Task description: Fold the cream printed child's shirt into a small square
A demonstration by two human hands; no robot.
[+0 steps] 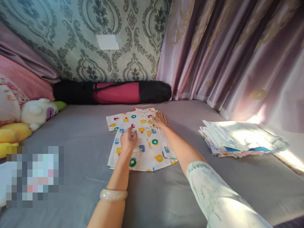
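Note:
A small white child's shirt (142, 148) with coloured rings and shapes lies spread flat on the grey bed sheet (78, 148). My left hand (128, 139) rests on its middle, fingers stretched flat on the cloth. My right hand (159, 120) lies flat on the shirt's upper right part near the collar, fingers spread. The right side of the shirt looks folded inward under my right forearm. Neither hand grips anything. A pale bangle sits on my left wrist.
A stack of folded clothes (239, 137) lies to the right in sunlight. A black and pink rolled bag (111, 92) lies along the wall. Plush toys (35, 112) and pillows sit at the left. Curtains (232, 53) hang at the right.

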